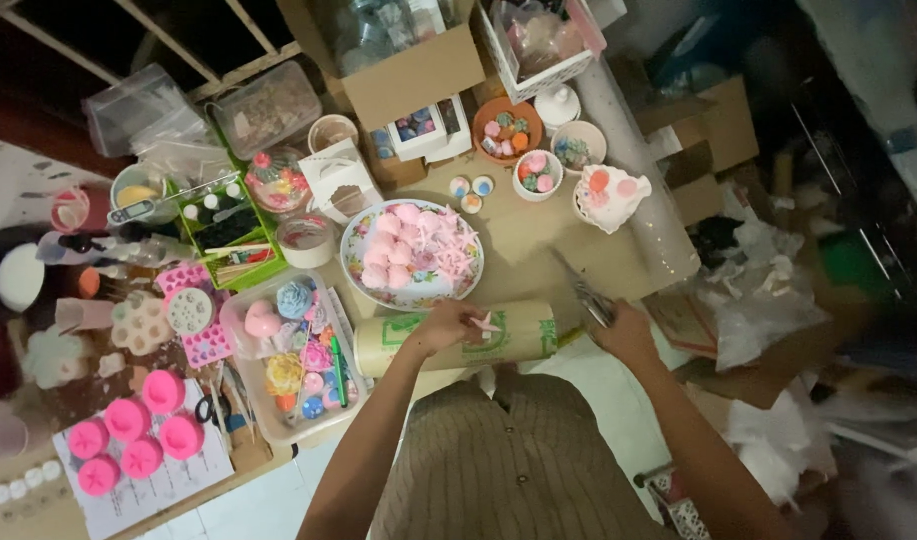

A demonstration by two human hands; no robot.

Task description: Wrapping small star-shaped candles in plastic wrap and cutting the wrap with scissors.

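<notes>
Crowded craft table. Left hand pinches a pink star above the roll; right hand is closed around scissors. Advisable: trim slowly, blades away from fingers.

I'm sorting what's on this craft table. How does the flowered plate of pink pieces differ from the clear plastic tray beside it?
The flowered plate is round and patterned; the clear tray is a rounded rectangle. The plate holds only pale pink pieces; the tray holds mixed colours: blue, yellow, pink. The plate lies further from the person, beyond the left hand; the tray sits at the near table edge. Both lie flat and hold small moulded shapes.
</notes>
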